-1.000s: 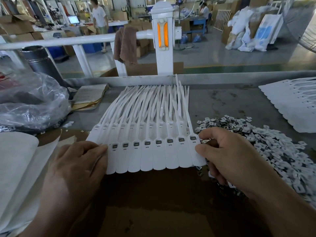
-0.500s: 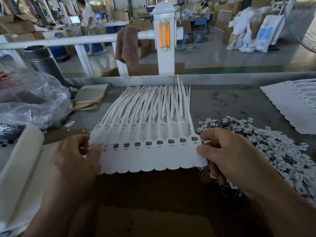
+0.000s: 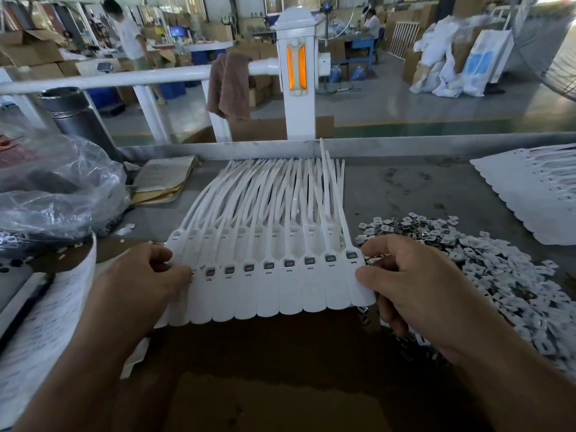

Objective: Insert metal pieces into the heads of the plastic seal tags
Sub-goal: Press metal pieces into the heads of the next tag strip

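Note:
A joined strip of white plastic seal tags (image 3: 271,275) lies across the bench in front of me, their thin tails fanning away toward the back rail. Several tag heads show a dark metal piece seated in them. My left hand (image 3: 140,282) pinches the strip's left end between thumb and fingers. At the right end my right hand (image 3: 405,285) grips the last tag, thumb on top, fingers curled under. A heap of small metal pieces (image 3: 486,263) lies on the bench just right of that hand.
A clear plastic bag (image 3: 56,188) bulges at the left, a steel flask (image 3: 78,116) behind it. More white tag strips (image 3: 536,191) lie at the far right. A stack of white sheets (image 3: 40,322) sits at the near left. Brown cardboard (image 3: 280,385) covers the bench's front.
My left hand went from lying flat on the strip's left end to pinching it with its thumb. The strip's left side has lifted slightly. My right hand has kept its hold.

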A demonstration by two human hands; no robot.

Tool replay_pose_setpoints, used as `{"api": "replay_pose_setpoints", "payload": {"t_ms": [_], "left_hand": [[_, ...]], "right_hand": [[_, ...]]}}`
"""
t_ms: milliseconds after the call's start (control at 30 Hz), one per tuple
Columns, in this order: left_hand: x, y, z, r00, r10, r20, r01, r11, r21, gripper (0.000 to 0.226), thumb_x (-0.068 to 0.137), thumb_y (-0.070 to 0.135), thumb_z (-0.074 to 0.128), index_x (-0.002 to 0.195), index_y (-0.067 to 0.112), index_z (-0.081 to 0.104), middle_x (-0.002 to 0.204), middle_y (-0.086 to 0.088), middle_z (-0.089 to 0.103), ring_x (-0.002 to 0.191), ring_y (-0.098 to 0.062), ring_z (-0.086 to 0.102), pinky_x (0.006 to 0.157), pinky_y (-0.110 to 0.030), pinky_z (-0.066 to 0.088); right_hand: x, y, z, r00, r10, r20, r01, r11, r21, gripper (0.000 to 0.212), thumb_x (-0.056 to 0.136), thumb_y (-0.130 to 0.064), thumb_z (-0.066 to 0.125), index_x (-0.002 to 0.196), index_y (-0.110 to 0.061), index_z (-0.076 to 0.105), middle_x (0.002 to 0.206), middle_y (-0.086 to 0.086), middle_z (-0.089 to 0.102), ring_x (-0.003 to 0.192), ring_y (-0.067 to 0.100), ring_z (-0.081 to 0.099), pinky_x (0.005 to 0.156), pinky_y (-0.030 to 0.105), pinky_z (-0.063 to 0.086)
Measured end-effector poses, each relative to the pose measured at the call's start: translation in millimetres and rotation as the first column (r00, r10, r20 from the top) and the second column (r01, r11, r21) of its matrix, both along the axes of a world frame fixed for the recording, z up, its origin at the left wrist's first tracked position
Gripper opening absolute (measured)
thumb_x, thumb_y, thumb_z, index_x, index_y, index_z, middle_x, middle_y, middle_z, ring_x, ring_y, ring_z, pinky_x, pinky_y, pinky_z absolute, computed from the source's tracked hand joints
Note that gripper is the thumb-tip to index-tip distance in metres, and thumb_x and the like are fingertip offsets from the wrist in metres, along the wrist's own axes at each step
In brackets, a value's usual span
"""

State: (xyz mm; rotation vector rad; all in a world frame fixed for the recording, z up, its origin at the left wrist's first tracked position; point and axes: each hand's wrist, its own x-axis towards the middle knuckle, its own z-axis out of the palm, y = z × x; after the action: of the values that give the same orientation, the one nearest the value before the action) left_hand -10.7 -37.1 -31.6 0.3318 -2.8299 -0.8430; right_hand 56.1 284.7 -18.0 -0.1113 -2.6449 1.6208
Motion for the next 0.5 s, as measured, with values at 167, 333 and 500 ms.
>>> {"api": "replay_pose_setpoints", "payload": {"t_ms": [167,333,500], "left_hand": [[0,4,6,0.999,-0.047,0.006,0.048,0.996,-0.076,0.048,0.081,0.041,0.072,0.122,0.021,0.056,0.08,0.02,0.047,0.072,-0.002,0.048,0.06,-0.026,0.037],[0,2,11,0.996,-0.083,0.03,0.085,0.991,-0.102,0.056,0.081,0.043,0.072,0.127,0.019,0.053,0.082,0.017,0.051,0.08,-0.009,0.054,0.07,-0.033,0.043],[-1,4,14,0.994,-0.105,0.025,0.108,0.979,-0.17,0.055,0.08,0.045,0.071,0.126,0.02,0.053,0.083,0.015,0.056,0.076,-0.007,0.053,0.065,-0.028,0.039]], "right_hand": [[0,0,0,1.0,0.006,0.009,-0.005,1.0,-0.012,0.025,0.097,-0.021,0.061,0.111,-0.039,0.051,0.055,0.001,0.065,0.039,0.014,0.056,0.044,0.023,0.048],[-1,1,-2,1.0,0.005,0.015,-0.005,1.0,-0.013,0.025,0.097,-0.02,0.06,0.114,-0.036,0.052,0.054,-0.001,0.065,0.038,0.012,0.055,0.043,0.022,0.047],[-2,2,-4,1.0,0.004,0.022,-0.004,1.0,-0.017,0.025,0.096,-0.022,0.061,0.116,-0.034,0.054,0.056,0.0,0.066,0.04,0.014,0.055,0.043,0.023,0.046]]}}
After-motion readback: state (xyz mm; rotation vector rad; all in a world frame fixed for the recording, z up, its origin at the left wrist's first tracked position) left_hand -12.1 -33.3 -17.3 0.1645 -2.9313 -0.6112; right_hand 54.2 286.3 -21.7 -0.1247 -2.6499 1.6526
